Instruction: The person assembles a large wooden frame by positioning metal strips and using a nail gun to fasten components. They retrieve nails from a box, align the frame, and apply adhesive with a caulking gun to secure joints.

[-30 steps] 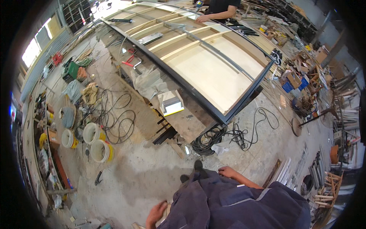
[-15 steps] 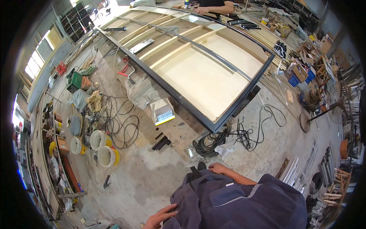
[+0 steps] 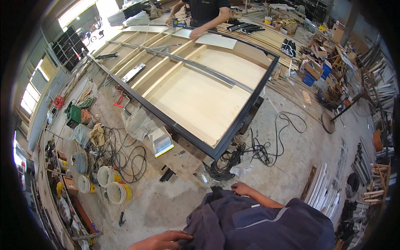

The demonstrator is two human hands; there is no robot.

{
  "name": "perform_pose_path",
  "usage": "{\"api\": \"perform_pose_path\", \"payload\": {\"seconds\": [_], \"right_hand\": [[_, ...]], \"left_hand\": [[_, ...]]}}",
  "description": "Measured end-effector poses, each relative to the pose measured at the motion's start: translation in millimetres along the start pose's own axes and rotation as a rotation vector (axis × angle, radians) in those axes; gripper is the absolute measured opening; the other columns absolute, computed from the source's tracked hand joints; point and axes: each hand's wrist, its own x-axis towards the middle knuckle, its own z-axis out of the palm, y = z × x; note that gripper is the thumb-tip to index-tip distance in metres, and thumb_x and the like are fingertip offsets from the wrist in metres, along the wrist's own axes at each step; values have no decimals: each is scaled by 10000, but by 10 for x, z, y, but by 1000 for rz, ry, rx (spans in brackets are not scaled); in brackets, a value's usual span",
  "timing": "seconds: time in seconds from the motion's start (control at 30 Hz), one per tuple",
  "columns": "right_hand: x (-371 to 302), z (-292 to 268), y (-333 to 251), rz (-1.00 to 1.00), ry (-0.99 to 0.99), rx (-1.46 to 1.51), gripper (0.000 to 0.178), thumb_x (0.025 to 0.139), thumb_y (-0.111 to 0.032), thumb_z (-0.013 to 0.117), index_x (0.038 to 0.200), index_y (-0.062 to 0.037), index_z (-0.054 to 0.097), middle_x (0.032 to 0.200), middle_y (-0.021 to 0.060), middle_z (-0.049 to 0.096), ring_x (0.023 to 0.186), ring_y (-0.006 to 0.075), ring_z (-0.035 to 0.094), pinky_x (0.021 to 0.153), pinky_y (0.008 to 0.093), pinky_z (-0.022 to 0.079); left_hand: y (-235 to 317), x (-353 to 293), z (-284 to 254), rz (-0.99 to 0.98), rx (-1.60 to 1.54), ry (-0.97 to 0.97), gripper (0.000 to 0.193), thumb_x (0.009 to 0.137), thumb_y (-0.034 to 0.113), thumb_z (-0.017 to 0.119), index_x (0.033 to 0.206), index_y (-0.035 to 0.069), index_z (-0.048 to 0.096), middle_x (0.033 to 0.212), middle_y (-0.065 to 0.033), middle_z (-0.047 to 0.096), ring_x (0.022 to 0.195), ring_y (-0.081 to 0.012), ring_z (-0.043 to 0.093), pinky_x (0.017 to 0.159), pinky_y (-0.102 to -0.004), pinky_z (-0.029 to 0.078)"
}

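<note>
My left hand (image 3: 168,238) lies at the lower edge with its fingers stretched out, its fingertips against the dark jacket (image 3: 266,227) on my body. My right hand (image 3: 241,189) is in front of the jacket with its fingers loosely curled, and nothing shows in it. Ahead of both hands, and apart from them, a large dark-edged panel frame (image 3: 183,132) lies raised off the floor. Pale wooden slats (image 3: 164,81) and a grey metal strip (image 3: 200,66) cross its inside. Pale sheet (image 3: 200,98) fills its near end.
Across the frame a person (image 3: 204,12) holds a small dark tool (image 3: 174,21), the other hand at the frame. Black cable (image 3: 227,162) lies coiled by the near corner. White-and-yellow buckets (image 3: 118,193), a green box (image 3: 73,116) and more cable stand left; metal bars (image 3: 323,187) lie right.
The view has shifted, so the panel frame sits lower and farther left. More of the person across it shows, leaning over with one hand at the frame. My hands keep nearly the same pose.
</note>
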Motion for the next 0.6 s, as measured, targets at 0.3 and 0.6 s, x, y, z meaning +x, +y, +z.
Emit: {"api": "perform_pose_path", "payload": {"seconds": [0.3, 0.6], "right_hand": [[-139, 154, 261, -109, 161, -32, 428, 843, -314, 635, 1159, -32, 697, 1093, 194, 708, 981, 357, 685, 882, 425, 531], [-138, 39, -534, 104, 102, 354, 462, 850, -178, 638, 1239, 70, 630, 922, 188, 733, 689, 252, 731, 589, 350, 576]], "left_hand": [[774, -242, -355, 43, 441, 158, 61, 911, 42, 630, 926, -17, 627, 909, -183, 649, 698, -394, 625, 636, -436, 503], [-240, -563, -881, -295, -224, -407, 330, 1030, 163, 531, 1269, -53, 603, 1010, -159, 733, 878, -232, 710, 786, -288, 549]]}}
